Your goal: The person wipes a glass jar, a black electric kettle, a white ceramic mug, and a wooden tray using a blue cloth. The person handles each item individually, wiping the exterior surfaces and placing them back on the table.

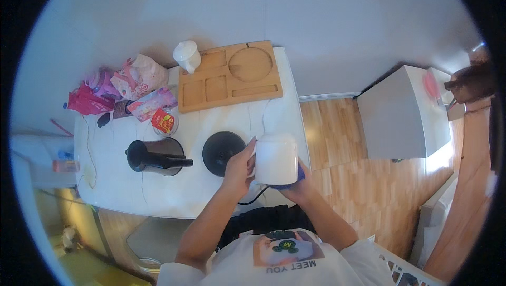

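Note:
My left hand (238, 169) grips the handle of a white ceramic mug (276, 160) over the table's right part. On the mug's other side, my right hand (299, 190) holds a blue cloth (289, 183) against its wall and lower end. The mug covers part of that hand and cloth. Just left of the mug is a round black base (221, 153) lying on the table, and a dark cord (255, 198) shows beneath my hands. Farther left stands a dark electric kettle (158, 157), its handle towards the right.
A wooden tray (230, 88) with recesses lies at the table's back; a white lidded mug (187, 56) overlaps its corner. Left are a glass jar with a red packet (163, 121), a printed bag (140, 76) and a pink pouch (91, 100). A white cabinet (399, 116) stands right.

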A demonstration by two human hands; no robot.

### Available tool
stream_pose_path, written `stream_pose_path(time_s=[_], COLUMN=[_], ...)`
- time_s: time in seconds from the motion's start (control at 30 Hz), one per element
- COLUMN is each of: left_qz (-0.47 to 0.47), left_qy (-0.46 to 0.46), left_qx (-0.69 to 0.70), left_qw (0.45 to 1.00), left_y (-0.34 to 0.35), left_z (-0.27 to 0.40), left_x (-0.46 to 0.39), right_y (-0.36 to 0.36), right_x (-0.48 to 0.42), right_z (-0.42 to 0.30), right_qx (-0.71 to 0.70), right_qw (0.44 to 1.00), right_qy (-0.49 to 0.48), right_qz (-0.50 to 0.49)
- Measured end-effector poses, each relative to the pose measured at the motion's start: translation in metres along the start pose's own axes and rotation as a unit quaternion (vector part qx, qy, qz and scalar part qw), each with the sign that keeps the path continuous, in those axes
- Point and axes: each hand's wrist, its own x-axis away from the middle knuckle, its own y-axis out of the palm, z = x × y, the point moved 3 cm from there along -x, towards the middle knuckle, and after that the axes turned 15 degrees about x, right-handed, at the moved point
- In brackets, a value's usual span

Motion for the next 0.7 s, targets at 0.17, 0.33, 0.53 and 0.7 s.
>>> stream_pose_path(time_s=[0.17,0.33,0.53,0.7], left_qz=[-0.055,-0.076,-0.115,-0.126], left_qy=[0.183,0.479,0.502,0.502], left_qx=[-0.351,-0.587,-0.692,-0.774], left_qw=[0.917,0.648,0.505,0.365], left_y=[-0.006,0.046,0.06,0.061], left_z=[0.014,0.023,0.031,0.023], left_x=[0.007,0.028,0.0,-0.04], right_y=[0.009,0.02,0.001,-0.035], right_x=[-0.005,-0.028,-0.049,-0.071], right_z=[-0.028,-0.054,-0.048,-0.043], right_qx=[0.221,0.532,0.549,0.456], right_qw=[0.971,0.814,0.798,0.855], right_qy=[-0.059,-0.166,-0.102,-0.094], right_qz=[0.07,0.164,0.227,0.229])
